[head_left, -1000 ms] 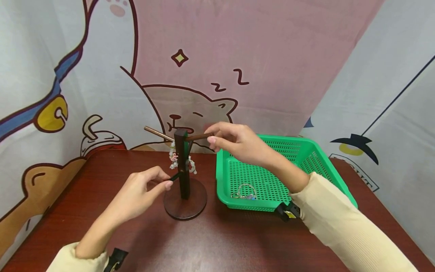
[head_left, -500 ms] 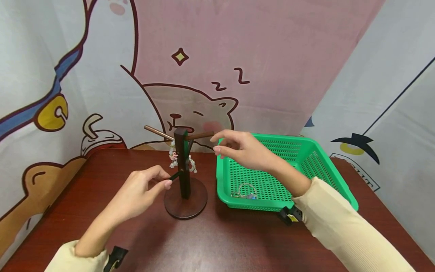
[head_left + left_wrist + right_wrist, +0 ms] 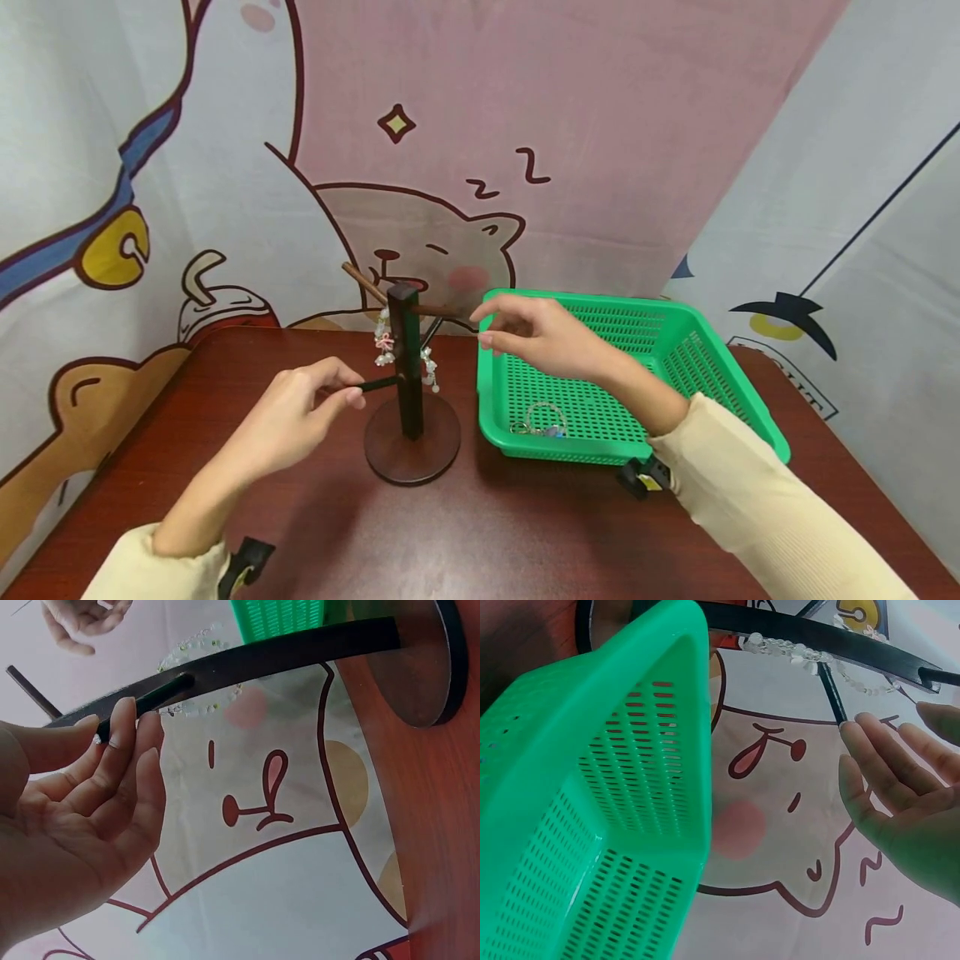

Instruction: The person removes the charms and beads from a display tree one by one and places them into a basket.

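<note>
A dark wooden rack [image 3: 408,367] with a round base and several pegs stands on the table. My left hand [image 3: 296,417] pinches the end of its low front peg [image 3: 378,383] between thumb and fingers. A clear beaded bracelet [image 3: 384,342] with a pink bit hangs behind the post, which hides part of it; its beads [image 3: 780,649] also show in the right wrist view. My right hand [image 3: 543,337] hovers with loosely bent fingers by the tip of the upper right peg [image 3: 431,310], holding nothing. Whether its fingertips touch that peg, I cannot tell.
Right of the rack stands a green perforated basket [image 3: 491,417]. Another beaded bracelet [image 3: 546,417] with a clasp lies inside, near its front left corner. A printed cartoon cloth [image 3: 615,150] hangs behind the reddish-brown table [image 3: 465,533].
My right hand has let go of the upper right peg and drawn back slightly right. The rack has turned: its front peg swung left with my left hand, the upper left peg swung right.
</note>
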`<state>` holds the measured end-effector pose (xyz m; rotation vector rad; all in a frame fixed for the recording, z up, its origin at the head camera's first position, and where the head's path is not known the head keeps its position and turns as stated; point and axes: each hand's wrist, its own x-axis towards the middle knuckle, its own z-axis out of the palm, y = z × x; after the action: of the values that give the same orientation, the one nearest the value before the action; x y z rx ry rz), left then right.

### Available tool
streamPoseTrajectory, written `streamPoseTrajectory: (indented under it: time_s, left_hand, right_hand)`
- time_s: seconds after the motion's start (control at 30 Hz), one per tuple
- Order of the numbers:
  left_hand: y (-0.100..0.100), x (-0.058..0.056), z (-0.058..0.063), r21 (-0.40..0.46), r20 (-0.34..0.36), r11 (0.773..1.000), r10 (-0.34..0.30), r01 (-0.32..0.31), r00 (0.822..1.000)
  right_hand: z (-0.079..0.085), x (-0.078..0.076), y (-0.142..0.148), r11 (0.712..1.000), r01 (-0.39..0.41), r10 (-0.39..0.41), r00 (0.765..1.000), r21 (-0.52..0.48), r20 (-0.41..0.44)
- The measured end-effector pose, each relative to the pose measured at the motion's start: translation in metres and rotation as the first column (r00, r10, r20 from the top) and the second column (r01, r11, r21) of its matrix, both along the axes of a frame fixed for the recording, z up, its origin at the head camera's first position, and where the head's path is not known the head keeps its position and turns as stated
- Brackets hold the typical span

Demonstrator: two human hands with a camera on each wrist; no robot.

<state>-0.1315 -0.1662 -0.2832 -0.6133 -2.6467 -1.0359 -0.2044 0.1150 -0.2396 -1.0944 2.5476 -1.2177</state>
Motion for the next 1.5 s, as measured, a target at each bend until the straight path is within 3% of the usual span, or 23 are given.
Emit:
streamPoseTrajectory:
  time_s: [0.27,0.6,0.87,1.3,1.5]
  left_hand:
    - [-0.012,-0.010,0.001,0.030,0.085,1.000,0.004,-0.007,0.996]
    - [-0.028,-0.029,0.000,0.106,0.193,0.991,-0.097,0.078,0.976]
    - [-0.032,-0.043,0.002,0.133,0.254,0.985,-0.140,0.109,0.957]
    - [-0.037,-0.046,0.000,0.182,0.327,0.978,-0.159,0.103,0.932]
    - [-0.037,-0.047,0.000,0.182,0.333,0.978,-0.163,0.106,0.929]
  right_hand:
    - [-0.009,0.000,0.004,0.999,-0.010,0.010,1.000,0.033,0.014]
    - [-0.024,0.004,0.006,0.999,-0.019,0.018,0.999,0.033,0.043]
    - [-0.037,0.010,-0.001,0.998,-0.055,0.054,0.997,0.017,0.055]
    - [-0.054,0.015,-0.022,0.996,-0.077,0.076,0.997,0.048,0.024]
    - [-0.058,0.013,-0.029,0.996,-0.067,0.066,0.998,0.052,0.005]
